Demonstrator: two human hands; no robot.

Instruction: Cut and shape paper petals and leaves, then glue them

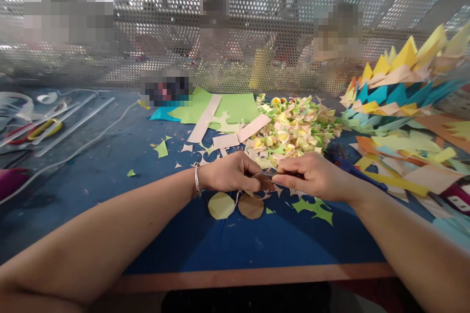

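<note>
Just above two paper discs, my left hand (235, 172) pinches a brown paper piece (265, 182) between thumb and fingers. My right hand (312, 173) is closed at the piece's right side, its thumb and fingertips pressed together; something dark shows between them, too small to make out. Below the left hand lie a pale yellow disc (221, 205) and a brown disc (251, 206), with a thin pale strip between them. Green paper scraps (314, 209) rest under the right hand. A heap of small folded paper flowers (290, 129) sits beyond both hands.
Green sheets (235, 107) and pale pink strips (204, 118) lie at the back. Folded paper spikes (404, 83) stand at right above loose coloured offcuts (411, 156). Yellow-and-red-handled scissors (46, 129), clear sticks (75, 127) and a white cord (91, 139) are at left. A perforated screen (257, 68) closes the back.
</note>
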